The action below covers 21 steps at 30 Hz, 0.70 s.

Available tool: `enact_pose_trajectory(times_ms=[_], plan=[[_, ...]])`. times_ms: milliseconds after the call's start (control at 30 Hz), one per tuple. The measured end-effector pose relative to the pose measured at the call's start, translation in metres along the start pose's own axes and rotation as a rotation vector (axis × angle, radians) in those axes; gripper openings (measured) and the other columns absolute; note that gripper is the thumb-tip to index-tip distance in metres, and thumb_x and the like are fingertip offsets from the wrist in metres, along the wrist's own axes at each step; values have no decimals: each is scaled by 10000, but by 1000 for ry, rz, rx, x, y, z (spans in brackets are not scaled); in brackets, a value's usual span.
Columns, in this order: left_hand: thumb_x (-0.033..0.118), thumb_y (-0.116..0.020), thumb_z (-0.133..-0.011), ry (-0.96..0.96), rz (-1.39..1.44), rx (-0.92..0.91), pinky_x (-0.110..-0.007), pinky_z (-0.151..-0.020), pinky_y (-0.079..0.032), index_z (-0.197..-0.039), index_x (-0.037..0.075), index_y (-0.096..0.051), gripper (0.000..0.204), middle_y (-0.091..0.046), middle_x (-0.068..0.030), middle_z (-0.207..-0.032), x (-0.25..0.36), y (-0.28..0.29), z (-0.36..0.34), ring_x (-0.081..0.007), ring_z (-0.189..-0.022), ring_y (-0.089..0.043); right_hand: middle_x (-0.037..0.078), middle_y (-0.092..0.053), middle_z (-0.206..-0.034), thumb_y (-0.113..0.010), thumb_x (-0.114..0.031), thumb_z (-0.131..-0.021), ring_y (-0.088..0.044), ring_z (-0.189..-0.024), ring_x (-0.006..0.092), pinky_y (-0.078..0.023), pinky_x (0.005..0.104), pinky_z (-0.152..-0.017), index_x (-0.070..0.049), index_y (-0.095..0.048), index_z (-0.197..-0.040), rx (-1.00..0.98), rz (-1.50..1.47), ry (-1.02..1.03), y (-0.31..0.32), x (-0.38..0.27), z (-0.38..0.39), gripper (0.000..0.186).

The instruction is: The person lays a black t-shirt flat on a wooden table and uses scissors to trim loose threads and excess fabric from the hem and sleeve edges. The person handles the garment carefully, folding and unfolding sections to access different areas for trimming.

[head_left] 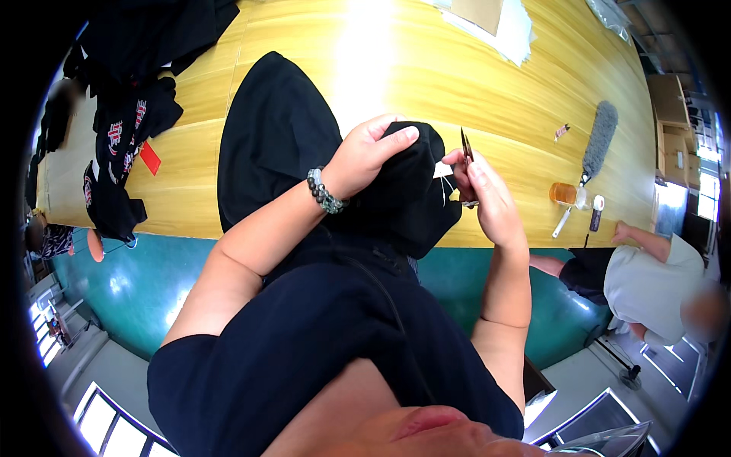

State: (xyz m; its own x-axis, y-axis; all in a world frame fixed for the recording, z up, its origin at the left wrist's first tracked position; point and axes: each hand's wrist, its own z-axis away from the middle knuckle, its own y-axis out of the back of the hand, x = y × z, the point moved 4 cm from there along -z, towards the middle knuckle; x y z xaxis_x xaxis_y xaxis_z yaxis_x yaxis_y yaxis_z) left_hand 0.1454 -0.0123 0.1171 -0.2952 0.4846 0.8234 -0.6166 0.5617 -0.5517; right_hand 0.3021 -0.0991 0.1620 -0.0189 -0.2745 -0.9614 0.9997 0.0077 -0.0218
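A black garment (278, 122) lies on the wooden table and hangs over its near edge toward me. My left hand (365, 156), with a beaded bracelet at the wrist, grips a bunched fold of it, thumb on top. Close by on the right, my right hand (483, 186) is closed around small dark thread snips (467, 145), their pointed blades directed away from me. A small white tag (442, 169) with a thin white thread shows at the garment's edge, beside my right fingers. The cloth hides part of my left fingers.
Dark clothes (152, 34) pile up at the far left, near a printed black garment (126, 133) and a red tag (150, 158). At right lie a grey duster (600, 141) and an amber tape roll (563, 193). A person in a white shirt (651, 282) is beyond.
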Motion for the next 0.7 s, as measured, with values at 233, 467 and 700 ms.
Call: enact_pose_trajectory(times_ms=[233,467,700], plan=[[164,-541,-902,-30,-11,-2,-180,-646,-415,-883,46,-583,126,-571,52,-787,8,-6,10,-9,-709,-492,-30,-380,-611,-596,-147,-840,-330,-582,73,-306,239,-515,-25,-505,-743,23,313,43,-17,-7,12,180],[164,-547,-898,-52,-102,5,-176,-617,-377,-834,59,-577,127,-511,78,-732,7,-3,13,-3,-672,-429,-37,-398,-604,-595,-159,-846,-341,-572,58,-307,229,-505,-19,-543,-784,26,344,59,-21,-8,14,161],[164,-550,-895,-50,-125,-22,-182,-626,-379,-820,60,-574,130,-505,78,-733,9,-6,12,-6,-680,-431,-29,-416,-612,-611,-182,-838,-362,-579,59,-321,226,-514,-14,-563,-813,16,343,40,-20,-9,15,176]])
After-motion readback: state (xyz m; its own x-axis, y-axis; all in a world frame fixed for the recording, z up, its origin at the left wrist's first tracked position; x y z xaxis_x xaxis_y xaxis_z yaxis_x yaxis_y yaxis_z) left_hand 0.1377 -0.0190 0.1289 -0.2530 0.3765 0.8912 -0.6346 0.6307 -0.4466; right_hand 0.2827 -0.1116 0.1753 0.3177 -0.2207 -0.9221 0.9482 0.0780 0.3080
